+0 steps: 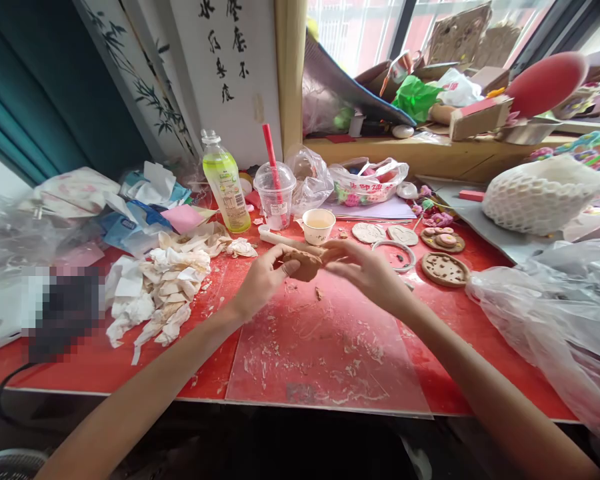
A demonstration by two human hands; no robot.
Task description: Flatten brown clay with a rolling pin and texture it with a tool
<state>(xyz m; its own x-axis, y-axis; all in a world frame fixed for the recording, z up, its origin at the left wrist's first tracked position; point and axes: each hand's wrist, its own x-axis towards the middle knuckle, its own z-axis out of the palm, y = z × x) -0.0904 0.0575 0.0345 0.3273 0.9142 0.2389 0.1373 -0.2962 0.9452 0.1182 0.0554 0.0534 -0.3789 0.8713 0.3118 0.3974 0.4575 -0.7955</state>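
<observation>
A lump of brown clay (306, 266) with an uneven edge is held up over the clear mat. My left hand (264, 277) is closed on it, thumb in front and fingers behind. My right hand (363, 270) reaches in from the right with its fingers stretched out, their tips at the clay's right edge; whether they press on it I cannot tell. Just behind the hands stands a paper cup (319, 227) of cloudy liquid. A pale rolling pin (275, 237) lies partly hidden behind my left hand. One small clay crumb (319, 293) sits below the lump.
Dried scraps cover the clear mat (325, 360) on the red table. Crumpled tissues (165, 287) are heaped left. Behind stand a drink bottle (226, 183) and a plastic cup (276, 197) with a straw. Round clay pieces (445, 269) and a plastic bag (545, 320) lie right.
</observation>
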